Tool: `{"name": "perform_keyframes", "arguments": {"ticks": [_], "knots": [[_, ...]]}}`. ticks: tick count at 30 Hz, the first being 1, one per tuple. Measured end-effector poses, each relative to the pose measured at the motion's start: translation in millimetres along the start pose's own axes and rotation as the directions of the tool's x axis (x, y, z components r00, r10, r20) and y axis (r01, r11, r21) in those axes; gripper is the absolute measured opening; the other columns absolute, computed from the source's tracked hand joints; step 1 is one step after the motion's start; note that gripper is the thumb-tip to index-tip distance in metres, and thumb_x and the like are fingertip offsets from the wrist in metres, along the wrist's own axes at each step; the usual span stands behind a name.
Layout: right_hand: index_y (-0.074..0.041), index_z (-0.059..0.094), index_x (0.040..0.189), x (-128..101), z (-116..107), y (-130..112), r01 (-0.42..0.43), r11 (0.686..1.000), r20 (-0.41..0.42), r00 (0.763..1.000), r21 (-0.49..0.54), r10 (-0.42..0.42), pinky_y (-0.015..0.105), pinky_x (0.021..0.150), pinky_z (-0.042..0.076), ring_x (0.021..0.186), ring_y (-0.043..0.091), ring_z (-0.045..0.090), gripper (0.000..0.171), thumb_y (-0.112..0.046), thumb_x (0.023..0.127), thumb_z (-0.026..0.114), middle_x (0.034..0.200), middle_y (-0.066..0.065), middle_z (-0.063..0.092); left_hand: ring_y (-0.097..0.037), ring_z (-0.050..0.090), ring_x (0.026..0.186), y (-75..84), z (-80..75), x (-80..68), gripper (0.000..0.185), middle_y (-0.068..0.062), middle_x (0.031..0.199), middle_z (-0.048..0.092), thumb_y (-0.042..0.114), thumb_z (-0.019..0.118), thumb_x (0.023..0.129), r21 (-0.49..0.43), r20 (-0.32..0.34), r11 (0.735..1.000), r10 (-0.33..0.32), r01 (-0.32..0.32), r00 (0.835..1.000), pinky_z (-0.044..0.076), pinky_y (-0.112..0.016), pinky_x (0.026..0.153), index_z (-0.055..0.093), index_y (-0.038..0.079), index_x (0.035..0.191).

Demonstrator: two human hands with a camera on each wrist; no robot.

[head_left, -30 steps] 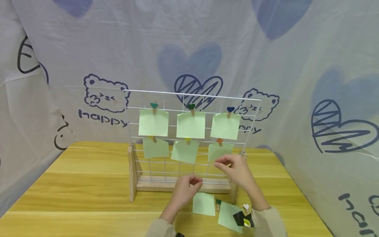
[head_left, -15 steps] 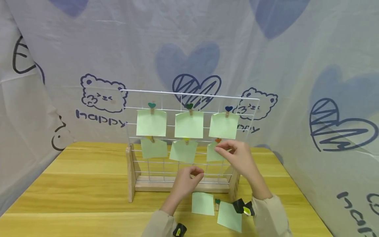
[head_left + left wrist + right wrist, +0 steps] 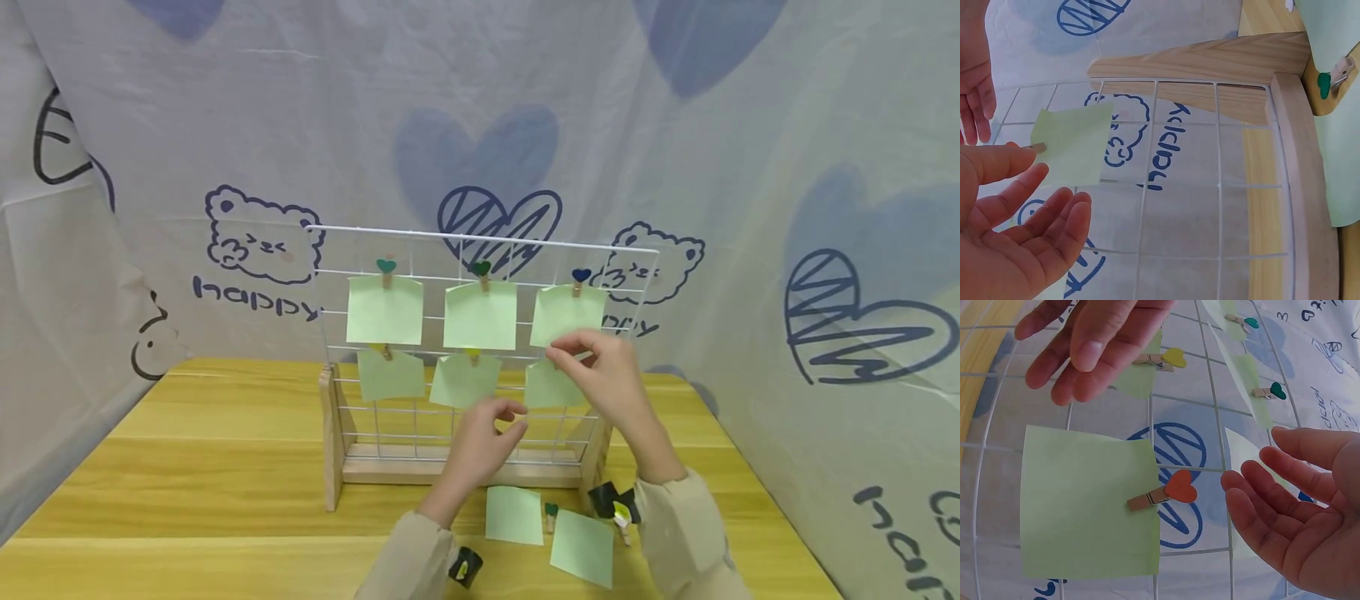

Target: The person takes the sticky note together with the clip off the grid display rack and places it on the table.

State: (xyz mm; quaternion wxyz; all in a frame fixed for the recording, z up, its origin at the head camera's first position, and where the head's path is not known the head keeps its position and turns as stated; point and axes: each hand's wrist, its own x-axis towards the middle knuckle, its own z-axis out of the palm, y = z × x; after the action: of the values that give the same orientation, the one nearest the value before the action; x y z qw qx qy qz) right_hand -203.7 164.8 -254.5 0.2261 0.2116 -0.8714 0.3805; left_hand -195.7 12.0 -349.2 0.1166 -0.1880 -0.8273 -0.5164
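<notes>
**A:** Where is your right hand (image 3: 603, 375) just now?

**B:** Yours is raised in front of the white wire grid (image 3: 480, 242), at the lower-right green note (image 3: 1088, 500). In the right wrist view the fingers are spread and relaxed, grasping nothing, just beside the orange heart clip (image 3: 1163, 490) that pins that note to a wire. Hand and clip are apart.

**A:** And the left hand (image 3: 483, 437)?

**B:** Your left hand sits lower, in front of the grid's bottom rows, above the wooden base (image 3: 450, 473). Its fingers are loosely extended and released; it holds nothing. In the left wrist view the fingertips lie near the note's edge, though you cannot tell whether they touch it.

**A:** What else hangs on the grid?

**B:** Six green notes in two rows of three. The top row carries a teal heart clip (image 3: 386, 268), a dark green heart clip (image 3: 481, 270) and a navy heart clip (image 3: 581, 277). The middle note of the lower row hangs from a yellow heart clip (image 3: 1163, 359).

**A:** And on the counter (image 3: 187, 467)?

**B:** Two loose green notes (image 3: 513, 515) lie in front of the base, near your wrists, with a small green-headed clip (image 3: 551, 513) between them. The grid stands upright on the counter, before a cloth backdrop (image 3: 255, 125) printed with bears and hearts.
</notes>
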Motion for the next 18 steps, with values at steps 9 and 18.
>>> {"name": "perform_keyframes", "arguments": {"ticks": [9,18], "knots": [[0.001,0.066,0.087,8,-2,0,0.015,1.0,0.002,1.0,-0.012,-0.015,0.027,0.061,0.051,0.076,0.019,0.06,0.01,-0.008,0.083,0.062,0.08,0.009,0.065,-0.025,0.054,0.088,6.7,-2.5,7.3,0.016,-0.011,0.097,0.059,0.007,0.059,0.083,-0.011,-0.004,0.999,0.038,-0.038,0.999,0.048,-0.024,0.065,0.063,-0.001,0.097],[0.002,0.065,0.089,12,0,7,0.022,0.999,0.019,1.0,-0.027,-0.021,0.028,0.062,0.051,0.076,0.021,0.06,0.011,-0.007,0.083,0.062,0.081,0.01,0.066,-0.025,0.054,0.091,12.6,-4.3,13.4,0.021,-0.012,0.102,0.058,0.009,0.059,0.084,-0.001,-0.003,1.0,0.021,-0.021,1.0,0.048,-0.026,0.067,0.061,0.0,0.103]]}}
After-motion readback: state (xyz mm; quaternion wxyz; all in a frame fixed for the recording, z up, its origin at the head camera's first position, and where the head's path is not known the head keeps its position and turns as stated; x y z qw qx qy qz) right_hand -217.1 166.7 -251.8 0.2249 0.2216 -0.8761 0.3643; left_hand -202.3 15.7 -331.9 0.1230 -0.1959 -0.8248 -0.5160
